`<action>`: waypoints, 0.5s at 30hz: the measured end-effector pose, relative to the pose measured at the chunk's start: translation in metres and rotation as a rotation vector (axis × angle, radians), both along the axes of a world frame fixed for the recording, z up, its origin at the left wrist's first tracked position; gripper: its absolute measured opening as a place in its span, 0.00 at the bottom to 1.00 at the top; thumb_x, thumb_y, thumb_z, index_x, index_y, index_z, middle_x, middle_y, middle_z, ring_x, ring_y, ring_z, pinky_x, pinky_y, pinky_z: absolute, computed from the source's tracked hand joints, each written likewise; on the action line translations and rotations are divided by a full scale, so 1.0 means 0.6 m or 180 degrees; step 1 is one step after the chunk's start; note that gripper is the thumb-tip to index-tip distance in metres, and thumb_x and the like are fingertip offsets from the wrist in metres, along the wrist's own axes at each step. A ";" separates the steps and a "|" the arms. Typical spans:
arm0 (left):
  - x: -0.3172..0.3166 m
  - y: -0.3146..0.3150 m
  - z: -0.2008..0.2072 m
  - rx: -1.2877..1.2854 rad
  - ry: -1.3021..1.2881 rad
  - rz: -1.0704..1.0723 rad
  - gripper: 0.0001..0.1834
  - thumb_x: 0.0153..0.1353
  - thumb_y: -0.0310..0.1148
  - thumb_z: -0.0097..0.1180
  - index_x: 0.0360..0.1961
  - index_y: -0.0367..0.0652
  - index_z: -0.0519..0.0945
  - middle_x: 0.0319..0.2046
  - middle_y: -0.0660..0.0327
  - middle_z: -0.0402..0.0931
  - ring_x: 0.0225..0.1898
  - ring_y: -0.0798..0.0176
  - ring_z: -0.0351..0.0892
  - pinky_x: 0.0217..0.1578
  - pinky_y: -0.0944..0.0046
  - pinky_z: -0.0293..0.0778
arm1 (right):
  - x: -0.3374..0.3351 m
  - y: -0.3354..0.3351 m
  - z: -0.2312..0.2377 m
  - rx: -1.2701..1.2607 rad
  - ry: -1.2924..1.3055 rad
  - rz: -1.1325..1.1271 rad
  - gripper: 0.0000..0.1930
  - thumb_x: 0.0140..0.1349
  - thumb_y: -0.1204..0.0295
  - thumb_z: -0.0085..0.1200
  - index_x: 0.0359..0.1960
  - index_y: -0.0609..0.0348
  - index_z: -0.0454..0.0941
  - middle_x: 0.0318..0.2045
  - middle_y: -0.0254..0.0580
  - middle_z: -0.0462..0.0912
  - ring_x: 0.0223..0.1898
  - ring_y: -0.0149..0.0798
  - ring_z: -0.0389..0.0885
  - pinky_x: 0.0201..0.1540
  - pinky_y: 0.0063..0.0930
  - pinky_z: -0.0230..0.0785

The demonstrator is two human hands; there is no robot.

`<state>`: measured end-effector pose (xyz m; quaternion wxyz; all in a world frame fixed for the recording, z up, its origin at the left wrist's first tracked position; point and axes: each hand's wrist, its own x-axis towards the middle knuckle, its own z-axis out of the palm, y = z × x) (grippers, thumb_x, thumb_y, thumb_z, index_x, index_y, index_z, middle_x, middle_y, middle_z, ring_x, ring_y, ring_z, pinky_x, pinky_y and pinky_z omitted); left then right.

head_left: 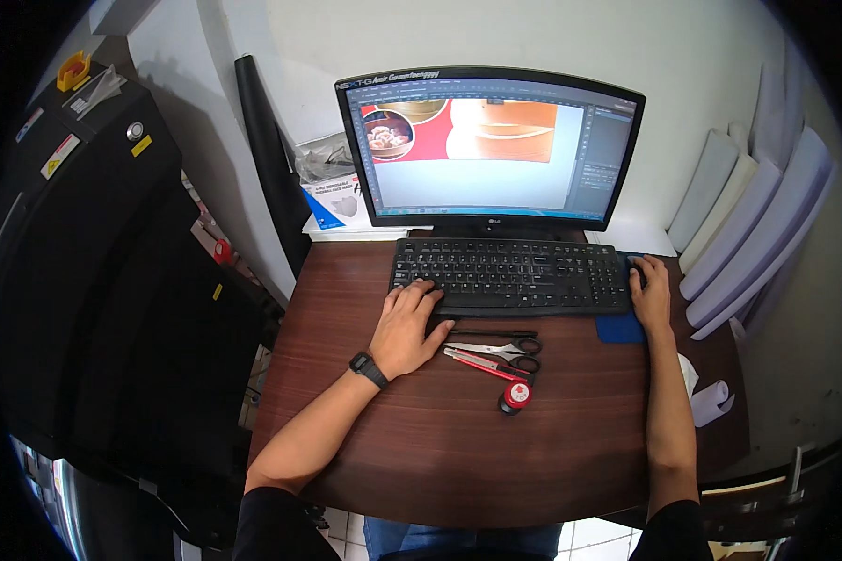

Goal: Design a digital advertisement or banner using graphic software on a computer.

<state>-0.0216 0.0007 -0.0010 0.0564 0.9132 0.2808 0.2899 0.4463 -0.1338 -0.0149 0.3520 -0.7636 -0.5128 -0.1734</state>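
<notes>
My left hand (405,329) lies flat at the left end of a black keyboard (524,278). Its fingers are stretched over the lower-left keys, with the thumb out toward the table. My right hand (652,294) curls over a dark computer mouse (633,261), mostly hidden under the fingers, on a blue mouse pad (619,329). Beside my left thumb are a thin black stick-like tool (491,333), scissors (488,350) with black handles and a red utility knife (482,363). Just nearer sits a small round red-and-black object (515,395).
A lit monitor (571,192) displaying image-editing software stands behind the keyboard. Left of it are a white-and-blue box (344,208) and a tall black roll (260,140). Paper rolls (753,224) lean at the right. A large black machine (112,271) flanks the brown table (421,449).
</notes>
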 end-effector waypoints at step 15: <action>-0.001 0.000 0.000 0.0008 0.0042 0.0026 0.29 0.67 0.42 0.64 0.63 0.34 0.76 0.65 0.45 0.71 0.68 0.42 0.68 0.72 0.44 0.57 | -0.006 0.001 0.005 -0.0113 0.0071 -0.0043 0.17 0.72 0.66 0.59 0.57 0.59 0.83 0.61 0.53 0.79 0.64 0.56 0.76 0.65 0.44 0.71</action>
